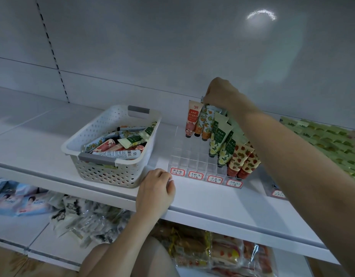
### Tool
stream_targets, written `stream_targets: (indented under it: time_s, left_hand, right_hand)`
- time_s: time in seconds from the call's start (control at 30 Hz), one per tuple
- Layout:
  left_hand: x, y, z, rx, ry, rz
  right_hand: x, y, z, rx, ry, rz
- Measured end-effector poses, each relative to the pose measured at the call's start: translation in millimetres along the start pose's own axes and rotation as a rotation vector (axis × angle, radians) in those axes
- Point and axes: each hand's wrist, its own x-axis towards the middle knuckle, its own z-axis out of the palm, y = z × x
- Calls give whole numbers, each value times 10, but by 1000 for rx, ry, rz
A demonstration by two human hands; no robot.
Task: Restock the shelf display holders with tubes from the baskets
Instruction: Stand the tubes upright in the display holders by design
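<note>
fingers (pixel 166 177) of the left hand (pixel 154 190) are loosely curled with nothing held, and are rested on the white shelf (pixel 212 200) just beside the front left corner of the holder, judged to be a brace. to their left a perforated plastic basket (pixel 104 172) with grey handle grips is stood close to the holder, likely so that reaches are short; soft squeezable tubes (pixel 116 145) are heaped flat in it. the clear acrylic holder (pixel 192 156), a stepped grid of square cells, is fronted by red-bordered handwritten labels (pixel 195 175); its left cells are mostly unfilled. a pink tube (pixel 191 120), green flowered tubes (pixel 220 140) and strawberry-printed tubes (pixel 242 158) are stood cap down and tilted back. at the back row an orange-patterned tube (pixel 206 120) is pinched at its flat crimped end by the right hand (pixel 222 92), apparently so that the cap can be guided into a cell.
</note>
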Motion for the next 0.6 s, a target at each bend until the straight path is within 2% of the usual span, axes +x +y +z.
stream_targets:
  time_s: [0.3,0.6]
  left_hand:
    - [-10,6,-5,1,5,2]
    - [-4,20,-8,-5,-33,-31]
  right_hand:
    - [-37,-19,44,-46,18,-61]
    - [-14,76,10,-45,-34,-17]
